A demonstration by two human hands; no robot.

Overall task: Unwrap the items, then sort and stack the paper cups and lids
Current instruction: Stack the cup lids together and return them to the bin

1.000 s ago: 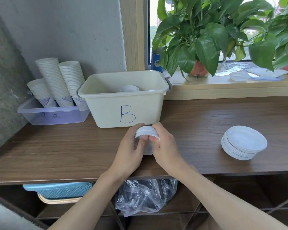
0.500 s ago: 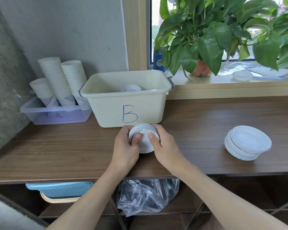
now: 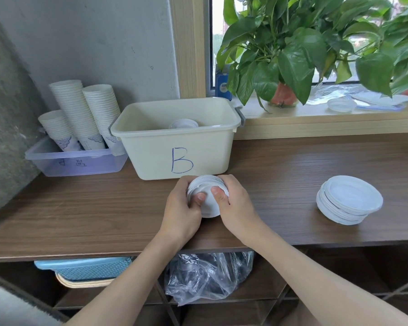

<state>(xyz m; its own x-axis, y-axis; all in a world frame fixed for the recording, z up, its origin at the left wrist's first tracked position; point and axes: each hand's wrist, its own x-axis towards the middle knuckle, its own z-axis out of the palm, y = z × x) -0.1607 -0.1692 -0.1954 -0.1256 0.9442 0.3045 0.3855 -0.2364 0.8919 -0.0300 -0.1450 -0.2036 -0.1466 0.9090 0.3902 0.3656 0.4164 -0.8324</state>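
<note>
White lid stack gripped by both hands, fingers curled round it just before bin B; probably squaring edges.

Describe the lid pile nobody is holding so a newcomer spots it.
Start at the wooden counter below the plant window and look right. A slumped pile of white lids lies there alone; the other stack is gripped by the left hand and right hand before bin B.
</note>
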